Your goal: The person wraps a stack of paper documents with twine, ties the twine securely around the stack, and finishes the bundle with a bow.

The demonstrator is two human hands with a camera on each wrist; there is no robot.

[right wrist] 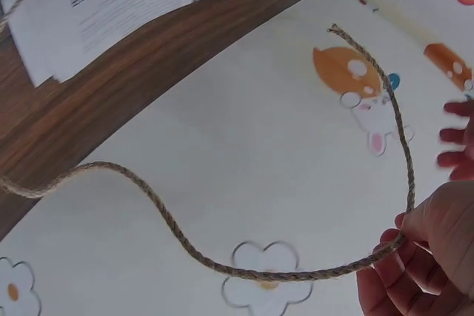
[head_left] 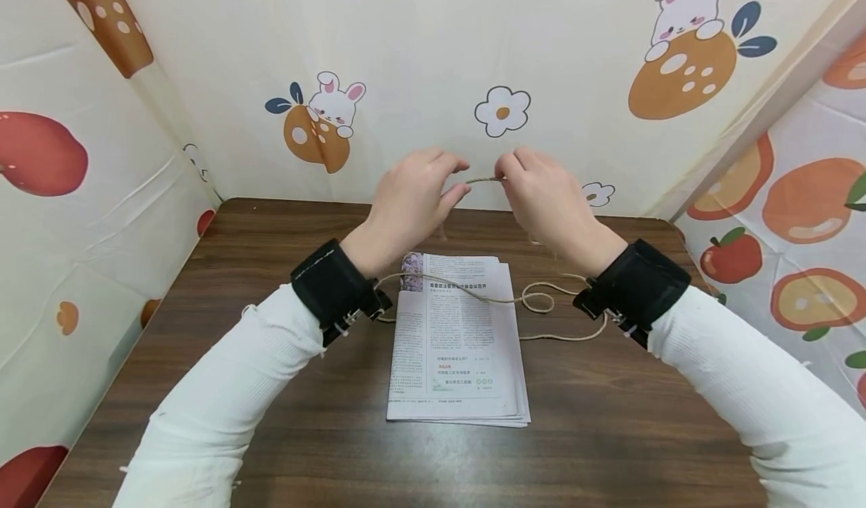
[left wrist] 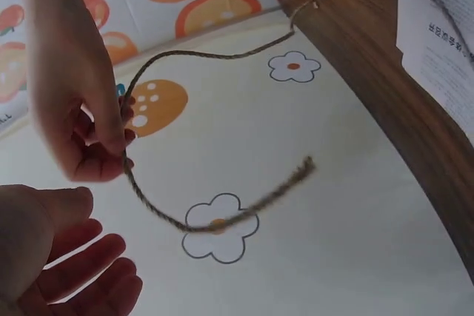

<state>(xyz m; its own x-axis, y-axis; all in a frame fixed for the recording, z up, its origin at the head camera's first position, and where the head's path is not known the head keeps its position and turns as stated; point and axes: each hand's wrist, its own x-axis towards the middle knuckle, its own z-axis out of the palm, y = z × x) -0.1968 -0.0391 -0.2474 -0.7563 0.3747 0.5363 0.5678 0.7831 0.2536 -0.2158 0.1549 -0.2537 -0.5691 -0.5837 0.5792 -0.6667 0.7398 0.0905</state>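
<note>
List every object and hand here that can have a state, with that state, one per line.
Thin tan twisted rope: curved, one end free, partly across the newspaper.
Rectangular white paper newspaper: lying flat, print facing up.
Bare right hand: pinching the rope.
Bare left hand: fingers relaxed, holding nothing.
Two black wrist straps: fastened.

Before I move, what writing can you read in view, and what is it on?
"会议召开": end of the headline on the newspaper; the headline's start is too blurred to quote.
Newspaper's smaller print: too small to read.
Dark marks at the left wrist view's left edge: too small to read.
Cord: no text seen.
</note>
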